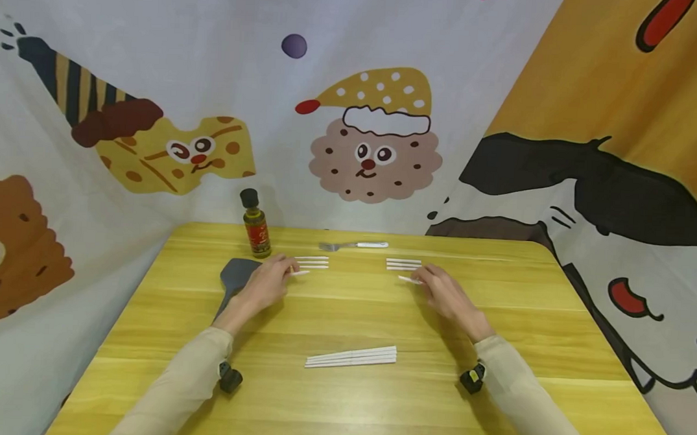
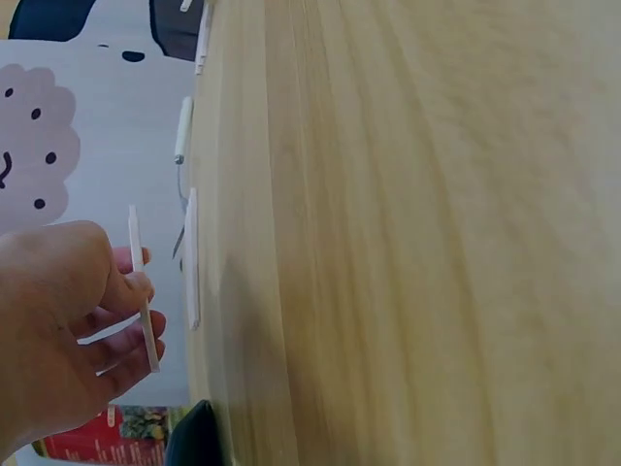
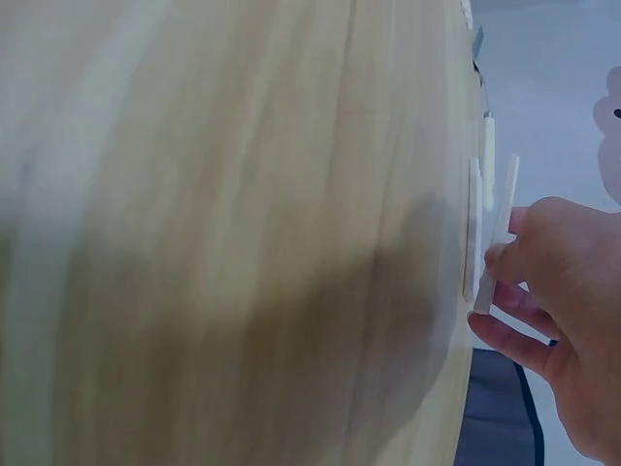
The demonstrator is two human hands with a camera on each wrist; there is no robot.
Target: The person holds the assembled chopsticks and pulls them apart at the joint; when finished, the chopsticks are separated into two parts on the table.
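Observation:
My left hand (image 1: 268, 281) pinches a short white stick (image 2: 144, 291) between thumb and fingers, held up off the table in the left wrist view. Just beyond it, several similar sticks (image 1: 311, 262) lie side by side. On the other side, my right hand (image 1: 446, 292) likewise pinches a short white stick (image 3: 501, 228), also above the tabletop. A matching row of white sticks (image 1: 403, 265) lies right behind that hand. Nearer the front, a bundle of longer thin white sticks (image 1: 351, 356) rests between my forearms, touched by neither hand.
A dark grey spatula (image 1: 237, 274) lies partly under my left hand. Behind it stands a bottle (image 1: 257, 233) with a black cap and red label. A fork (image 1: 356, 246) with a white handle lies along the back of the wooden table (image 1: 350, 308), before a printed cloth (image 1: 227, 56).

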